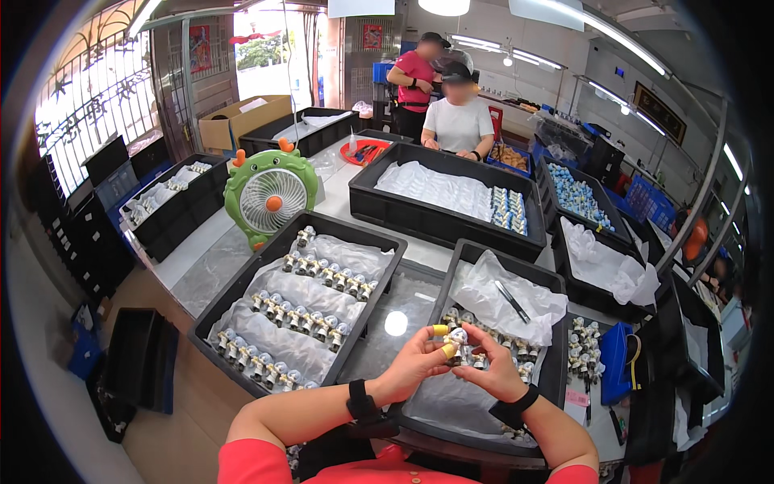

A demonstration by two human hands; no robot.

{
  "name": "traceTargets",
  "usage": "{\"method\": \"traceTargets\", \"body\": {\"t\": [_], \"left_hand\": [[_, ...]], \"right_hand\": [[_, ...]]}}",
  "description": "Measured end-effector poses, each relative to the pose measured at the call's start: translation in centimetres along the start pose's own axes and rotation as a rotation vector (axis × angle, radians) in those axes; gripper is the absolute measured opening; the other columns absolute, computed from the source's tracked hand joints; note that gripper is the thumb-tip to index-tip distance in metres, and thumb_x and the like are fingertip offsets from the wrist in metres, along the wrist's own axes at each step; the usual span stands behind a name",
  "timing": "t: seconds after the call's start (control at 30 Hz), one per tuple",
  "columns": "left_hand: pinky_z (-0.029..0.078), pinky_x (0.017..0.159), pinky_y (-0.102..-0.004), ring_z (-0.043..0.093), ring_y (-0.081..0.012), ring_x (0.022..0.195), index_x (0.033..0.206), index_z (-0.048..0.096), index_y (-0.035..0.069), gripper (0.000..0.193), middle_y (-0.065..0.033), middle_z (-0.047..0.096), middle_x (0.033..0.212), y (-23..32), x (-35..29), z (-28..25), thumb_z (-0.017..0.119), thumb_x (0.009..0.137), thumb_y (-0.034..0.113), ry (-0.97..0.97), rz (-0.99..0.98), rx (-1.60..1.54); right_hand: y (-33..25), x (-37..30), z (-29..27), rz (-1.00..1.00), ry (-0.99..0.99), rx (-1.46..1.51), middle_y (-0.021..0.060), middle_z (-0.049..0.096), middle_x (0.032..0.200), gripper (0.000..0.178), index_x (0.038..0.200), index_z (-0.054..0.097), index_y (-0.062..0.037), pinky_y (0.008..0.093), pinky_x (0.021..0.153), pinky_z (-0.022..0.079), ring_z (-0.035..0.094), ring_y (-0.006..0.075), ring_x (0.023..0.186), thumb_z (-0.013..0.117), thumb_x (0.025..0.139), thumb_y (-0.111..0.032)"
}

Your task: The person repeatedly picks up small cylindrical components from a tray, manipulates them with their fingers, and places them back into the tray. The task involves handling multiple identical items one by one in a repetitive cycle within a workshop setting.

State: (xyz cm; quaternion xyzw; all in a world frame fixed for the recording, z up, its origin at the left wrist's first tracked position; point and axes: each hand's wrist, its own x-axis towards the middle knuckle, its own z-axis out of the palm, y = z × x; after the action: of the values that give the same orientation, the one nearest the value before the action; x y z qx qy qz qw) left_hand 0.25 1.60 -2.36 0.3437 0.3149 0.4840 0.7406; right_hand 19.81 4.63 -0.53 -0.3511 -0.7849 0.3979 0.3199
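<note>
Between both hands I hold a small white figurine point(457, 337) with dark and yellowish parts, over the near end of a black tray point(556, 387). My left hand point(423, 355), yellow covers on two fingertips, pinches it from the left. On its other side the fingers of my right hand point(496, 367) close on it too. Below lie more such figurines, partly hidden by my hands, beside crumpled white paper point(500, 282) with a black pen point(512, 302) on it. To the left, another black tray point(387, 278) holds rows of similar figurines point(298, 316) on white sheets.
A green cartoon-shaped fan point(274, 198) stands behind the left tray. Farther back is a large black tray point(363, 202) with white paper and figurines. More figurines point(584, 351) and a blue box point(617, 363) are at the right. Two people point(459, 121) are across the table.
</note>
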Motion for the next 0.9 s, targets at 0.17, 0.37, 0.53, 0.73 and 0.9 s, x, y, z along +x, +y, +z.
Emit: {"method": "traceTargets", "body": {"t": [0.17,0.37,0.53,0.73,0.9], "left_hand": [[0.047,0.088,-0.0328,0.056,-0.0159,0.104,0.130,0.035,0.008,0.045,-0.0078,0.055,0.113,-0.33,0.22,-0.31,0.057,0.093,0.018,0.002,-0.004,0.001],[0.047,0.088,-0.0326,0.056,-0.0159,0.105,0.130,0.035,0.008,0.045,-0.0077,0.055,0.113,-0.46,0.37,-0.46,0.058,0.093,0.019,-0.007,-0.009,-0.002],[0.047,0.087,-0.0323,0.056,-0.0155,0.104,0.130,0.034,0.008,0.046,-0.0078,0.055,0.113,-0.39,0.35,-0.50,0.058,0.093,0.020,-0.010,-0.020,0.005],[0.047,0.082,-0.0267,0.057,-0.0105,0.098,0.127,0.036,0.010,0.045,-0.0040,0.059,0.110,-0.70,0.45,-0.55,0.060,0.092,0.023,-0.011,-0.009,0.014],[0.046,0.082,-0.0270,0.056,-0.0107,0.098,0.127,0.035,0.010,0.046,-0.0039,0.059,0.110,-0.65,0.40,-0.46,0.061,0.091,0.023,-0.009,-0.013,0.012]], "right_hand": [[0.07,0.02,-0.01,-0.002,-0.008,0.019,0.0092,0.058,0.120,0.076,0.137,0.041,-0.0024,0.0285,0.088,0.044,0.055,0.0157,0.109,0.078,0.072,-0.014],[-0.02,-0.02,-0.03,-0.007,-0.007,0.008,0.0093,0.058,0.119,0.076,0.137,0.040,-0.0027,0.0285,0.087,0.045,0.055,0.0157,0.108,0.079,0.072,-0.014],[0.00,-0.04,0.09,-0.009,0.012,0.035,0.0077,0.060,0.115,0.075,0.136,0.043,-0.0051,0.0281,0.083,0.046,0.058,0.0152,0.101,0.079,0.072,-0.019],[0.14,-0.05,0.17,-0.006,0.018,0.059,0.0071,0.062,0.111,0.075,0.136,0.044,-0.0058,0.0273,0.081,0.047,0.059,0.0141,0.097,0.079,0.071,-0.020],[0.29,-0.06,0.15,-0.001,0.015,0.065,0.0071,0.062,0.110,0.075,0.136,0.044,-0.0054,0.0272,0.081,0.047,0.058,0.0140,0.096,0.080,0.071,-0.020]]}}
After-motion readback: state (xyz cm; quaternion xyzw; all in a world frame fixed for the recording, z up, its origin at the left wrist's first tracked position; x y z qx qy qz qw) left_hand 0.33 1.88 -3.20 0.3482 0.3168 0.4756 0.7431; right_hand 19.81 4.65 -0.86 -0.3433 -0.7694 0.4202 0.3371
